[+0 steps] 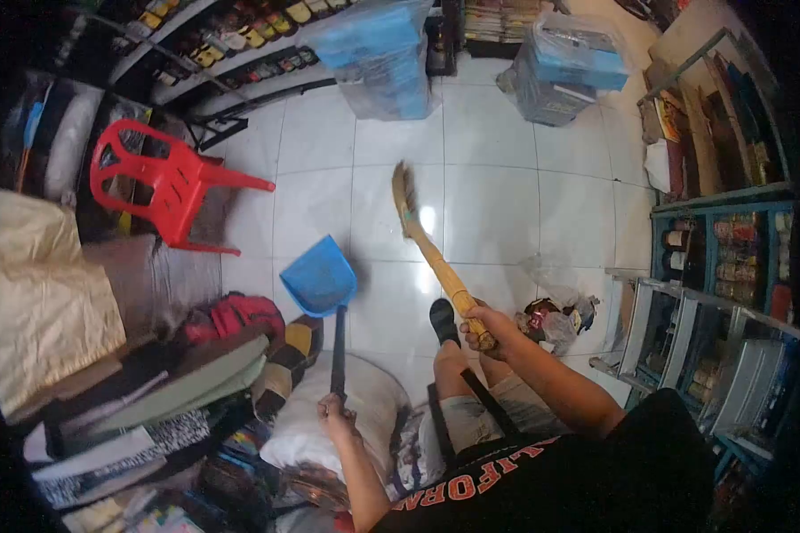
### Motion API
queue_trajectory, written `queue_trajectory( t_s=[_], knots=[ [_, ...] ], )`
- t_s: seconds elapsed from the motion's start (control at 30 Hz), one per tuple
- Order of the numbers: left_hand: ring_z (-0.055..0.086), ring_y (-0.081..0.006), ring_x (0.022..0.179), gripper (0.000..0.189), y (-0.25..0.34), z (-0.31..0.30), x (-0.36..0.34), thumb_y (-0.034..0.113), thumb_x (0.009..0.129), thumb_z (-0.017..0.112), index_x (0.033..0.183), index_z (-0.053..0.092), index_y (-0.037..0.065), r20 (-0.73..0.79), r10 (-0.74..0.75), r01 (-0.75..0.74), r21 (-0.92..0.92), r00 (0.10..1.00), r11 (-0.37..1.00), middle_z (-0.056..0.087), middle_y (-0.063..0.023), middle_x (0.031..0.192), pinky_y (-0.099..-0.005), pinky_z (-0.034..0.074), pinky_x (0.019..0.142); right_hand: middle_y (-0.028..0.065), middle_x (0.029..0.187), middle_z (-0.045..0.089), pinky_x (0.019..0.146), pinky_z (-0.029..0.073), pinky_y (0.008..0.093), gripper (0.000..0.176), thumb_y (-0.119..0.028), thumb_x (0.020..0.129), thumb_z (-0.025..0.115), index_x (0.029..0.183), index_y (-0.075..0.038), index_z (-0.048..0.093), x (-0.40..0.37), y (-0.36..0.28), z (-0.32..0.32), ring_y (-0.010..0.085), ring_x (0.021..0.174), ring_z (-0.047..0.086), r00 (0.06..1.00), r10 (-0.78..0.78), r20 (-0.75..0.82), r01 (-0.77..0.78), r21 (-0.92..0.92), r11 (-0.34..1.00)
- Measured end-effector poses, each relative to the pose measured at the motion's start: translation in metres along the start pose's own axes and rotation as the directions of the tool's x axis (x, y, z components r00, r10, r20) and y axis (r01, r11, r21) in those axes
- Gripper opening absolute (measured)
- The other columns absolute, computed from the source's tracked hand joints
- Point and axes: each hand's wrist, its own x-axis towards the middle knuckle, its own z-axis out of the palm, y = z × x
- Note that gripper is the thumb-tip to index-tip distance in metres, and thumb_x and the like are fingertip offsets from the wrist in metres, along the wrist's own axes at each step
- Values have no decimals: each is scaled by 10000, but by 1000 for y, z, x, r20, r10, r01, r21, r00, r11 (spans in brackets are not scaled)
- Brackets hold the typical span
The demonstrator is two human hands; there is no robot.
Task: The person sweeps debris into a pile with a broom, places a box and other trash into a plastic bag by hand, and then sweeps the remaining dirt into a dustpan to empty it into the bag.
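Left hand [336,417] closed round the blue dustpan [318,277], pan at ten o'clock. Right hand [491,329] wrapped round the whisk broom [449,282], bristles [401,188] at eleven — apart from the pan. Sound practice: lip flat on floor tiles [489,133], strokes short and low.

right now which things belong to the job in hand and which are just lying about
Job in hand:
- broom, in the right hand
- dustpan, in the left hand
- perhaps the crumpled plastic

Lying about:
- red chair
- ladder
- wrapped boxes
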Motion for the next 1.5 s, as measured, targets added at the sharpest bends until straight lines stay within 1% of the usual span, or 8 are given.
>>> queue_trajectory(
  t_s=[0.43,0.7,0.8,0.87,0.97,1.1,1.4,1.5],
  knots=[
    [359,-59,402,61,64,204,72,106,682,507,715,456,113,202,-147,90,269,968,959,489,-45,616,-165,280,342,53,622,433,345,351,209,254,-109,679,480,895,-92,347,120,-251,65,114,424,420,862,-485,-147,507,299,809],
    [418,-86,468,96,122,326,79,73,652,506,745,486,69,294,-32,-147,567,955,811,481,-20,647,-218,323,353,75,589,432,314,362,192,192,-137,711,470,820,-25,357,297,-416,-32,108,384,406,951,-309,11,209,713,670],
    [395,-82,422,78,132,336,125,40,655,488,732,486,57,399,58,-270,502,915,822,474,-16,628,-199,309,323,88,610,457,318,372,207,184,-186,733,436,779,-11,401,323,-372,-133,142,412,438,768,-544,338,173,708,685],
    [388,-84,395,85,151,361,125,32,664,476,747,489,45,436,77,-292,453,897,842,470,-18,616,-188,312,313,125,693,505,372,420,211,245,-196,733,438,869,7,437,248,-335,-128,209,530,517,878,-299,-373,476,631,613],
    [491,-153,507,174,184,404,130,85,670,486,830,484,17,416,-63,-247,647,907,721,523,-91,692,-231,389,378,119,697,511,376,439,210,235,-213,720,479,826,-3,470,180,-245,-171,183,515,519,942,-274,-194,317,785,533],
    [449,-104,466,142,189,450,156,92,695,474,814,495,18,502,-32,-378,690,864,618,509,-75,674,-195,361,345,83,592,491,292,389,177,197,-183,714,490,822,-26,440,97,-158,-150,133,409,474,824,-79,-561,536,729,426],
    [445,-118,415,123,181,511,242,62,697,466,797,483,-7,849,-202,-810,527,488,256,497,-91,683,-211,367,306,43,582,454,226,260,150,261,-94,671,492,902,-103,371,83,-129,17,85,343,380,728,150,-668,566,711,417],
    [449,-128,401,138,177,528,238,69,684,490,801,475,-2,887,-218,-879,445,407,172,503,-103,662,-216,369,302,62,702,461,282,326,171,481,-80,678,484,1109,-164,287,109,-166,47,111,399,423,699,-205,-685,679,547,489]
  ],
)
